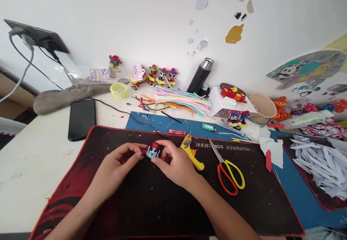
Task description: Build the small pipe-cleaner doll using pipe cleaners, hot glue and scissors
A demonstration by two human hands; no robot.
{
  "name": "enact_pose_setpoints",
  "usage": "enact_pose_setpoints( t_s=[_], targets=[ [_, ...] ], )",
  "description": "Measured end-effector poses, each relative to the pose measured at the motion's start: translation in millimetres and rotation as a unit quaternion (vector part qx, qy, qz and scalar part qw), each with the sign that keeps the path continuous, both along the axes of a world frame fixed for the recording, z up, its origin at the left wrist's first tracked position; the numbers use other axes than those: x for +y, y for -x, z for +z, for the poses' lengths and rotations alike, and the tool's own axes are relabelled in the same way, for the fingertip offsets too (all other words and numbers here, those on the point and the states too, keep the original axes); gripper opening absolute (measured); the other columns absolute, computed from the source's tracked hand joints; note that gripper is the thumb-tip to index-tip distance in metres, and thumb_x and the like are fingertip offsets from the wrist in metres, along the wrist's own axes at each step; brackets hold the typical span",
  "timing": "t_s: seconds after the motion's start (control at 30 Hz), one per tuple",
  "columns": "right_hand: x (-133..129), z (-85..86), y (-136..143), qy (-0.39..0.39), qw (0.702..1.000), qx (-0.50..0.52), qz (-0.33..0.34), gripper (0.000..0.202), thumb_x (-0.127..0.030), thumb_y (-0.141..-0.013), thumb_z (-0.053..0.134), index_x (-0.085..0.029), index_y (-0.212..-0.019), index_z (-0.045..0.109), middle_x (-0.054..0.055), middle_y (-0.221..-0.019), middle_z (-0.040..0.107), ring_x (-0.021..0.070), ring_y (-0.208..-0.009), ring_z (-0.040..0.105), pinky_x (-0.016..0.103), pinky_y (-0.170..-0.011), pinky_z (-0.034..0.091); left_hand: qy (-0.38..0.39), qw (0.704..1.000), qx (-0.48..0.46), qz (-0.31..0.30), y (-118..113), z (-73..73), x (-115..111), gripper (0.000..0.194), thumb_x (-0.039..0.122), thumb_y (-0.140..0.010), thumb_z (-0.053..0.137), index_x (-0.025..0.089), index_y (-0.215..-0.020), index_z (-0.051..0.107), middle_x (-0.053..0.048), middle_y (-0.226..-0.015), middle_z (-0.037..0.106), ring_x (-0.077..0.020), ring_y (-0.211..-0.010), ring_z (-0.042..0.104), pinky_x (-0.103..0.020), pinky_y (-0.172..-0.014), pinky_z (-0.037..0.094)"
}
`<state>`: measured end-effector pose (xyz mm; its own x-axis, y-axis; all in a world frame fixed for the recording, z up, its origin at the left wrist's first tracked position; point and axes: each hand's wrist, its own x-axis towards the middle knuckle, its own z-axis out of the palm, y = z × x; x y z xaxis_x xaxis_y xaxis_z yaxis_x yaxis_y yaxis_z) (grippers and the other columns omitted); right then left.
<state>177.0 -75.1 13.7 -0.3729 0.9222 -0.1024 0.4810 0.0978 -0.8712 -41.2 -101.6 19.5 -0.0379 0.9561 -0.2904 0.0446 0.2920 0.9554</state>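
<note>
A small doll head with a light blue face and a red top is held above the black mat. My right hand grips it from the right, thumb below and fingers behind. Close to its left side is my left hand, thumb and index finger brought near each other at the head's edge; whether they pinch something small is too fine to make out. A yellow glue gun lies just right of my right hand, and scissors with red and yellow handles rest farther right.
Pipe cleaners are piled behind the mat, near a black thermos. Finished dolls stand by the wall. A phone lies at left, a yellow bowl behind it, and paper strips at right.
</note>
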Motion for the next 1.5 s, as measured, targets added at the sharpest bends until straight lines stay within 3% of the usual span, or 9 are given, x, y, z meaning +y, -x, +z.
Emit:
enact_pose_setpoints(
  t_s=[0.1, 0.23, 1.5],
  targets=[
    [0, -1.1, 0, -0.004, 1.0, -0.013, 0.005, 0.046, -0.031, -0.094, 0.078, -0.025, -0.138, 0.064, -0.006, -0.075, 0.068, 0.0143, -0.067, 0.065, 0.025, -0.066, 0.046, -0.032, 0.995, 0.099, -0.005, 0, 6.7, -2, 0.032, 0.058, -0.083, 0.077, 0.026, -0.082, 0.073, -0.009, -0.118, 0.083, -0.0348, -0.111, 0.074, -0.04, -0.098, 0.056],
    [1, -0.7, 1, -0.002, 1.0, -0.022, 0.01, 0.046, -0.029, -0.094, 0.078, -0.024, -0.138, 0.064, -0.007, -0.074, 0.066, 0.0143, -0.066, 0.064, 0.025, -0.066, 0.046, -0.05, 0.986, 0.156, -0.024, -3, 13.1, -4, 0.029, 0.053, -0.088, 0.069, 0.026, -0.082, 0.07, -0.007, -0.118, 0.083, -0.0317, -0.108, 0.075, -0.039, -0.095, 0.057],
    [1, -7.7, 2, -0.052, 0.995, -0.071, 0.037, 0.046, -0.027, -0.094, 0.08, -0.025, -0.137, 0.064, -0.006, -0.073, 0.067, 0.0154, -0.066, 0.065, 0.026, -0.066, 0.045, -0.033, 0.972, 0.219, -0.076, -10, 7.9, -1, 0.017, 0.041, -0.088, 0.063, 0.027, -0.082, 0.069, -0.002, -0.113, 0.083, -0.0259, -0.1, 0.076, -0.034, -0.087, 0.053]
  ],
)
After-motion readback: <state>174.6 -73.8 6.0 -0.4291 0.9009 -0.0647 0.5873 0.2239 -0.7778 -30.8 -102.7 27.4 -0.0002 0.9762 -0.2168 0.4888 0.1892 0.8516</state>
